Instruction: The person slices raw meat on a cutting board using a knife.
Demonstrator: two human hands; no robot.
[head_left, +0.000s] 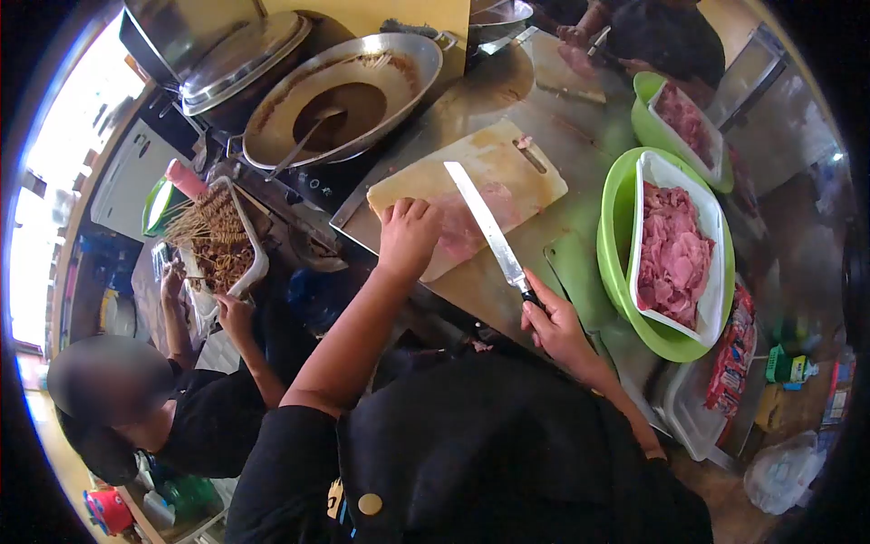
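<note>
My right hand [555, 322] is wrapped round the black handle of a long kitchen knife [488, 227]. Its blade slants up and left over the cutting board [421, 186]. A flat piece of raw meat [464, 231] lies on the board, partly behind the blade. My left hand [410, 234] presses down at the meat's left end with its fingers curled together; the fingertips' exact contact is hidden. To the right, a white tray [722, 272] of sliced raw meat [673, 254] rests in a green basin [609, 236].
A large pan [426, 77] of brown sauce with a ladle stands at the back left. At left, a person's hands [234, 317] are at a tray [258, 245] of skewers. Across the table, another person's hand [575, 36] is at a second board [566, 77].
</note>
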